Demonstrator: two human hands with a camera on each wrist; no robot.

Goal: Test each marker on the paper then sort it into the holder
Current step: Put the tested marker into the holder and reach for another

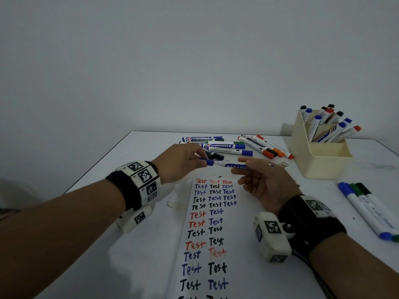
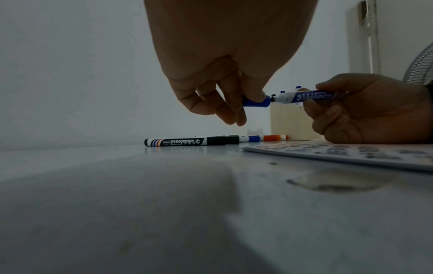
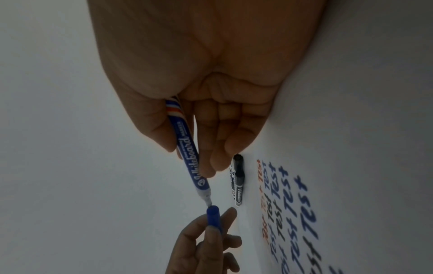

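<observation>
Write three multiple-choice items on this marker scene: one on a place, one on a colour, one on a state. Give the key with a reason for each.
1. Where does the holder stand?
A. far right of the table
B. on the paper
C. near left corner

2. What colour is the cap in the left hand?
A. red
B. green
C. blue

3. How is the marker in the right hand?
A. capped
B. uncapped, cap just off the tip
C. lying on the table

Key: 1 A, it stands right of the paper; 2 C, the cap shows blue in all views; 3 B, the tip is bare before the cap.
</observation>
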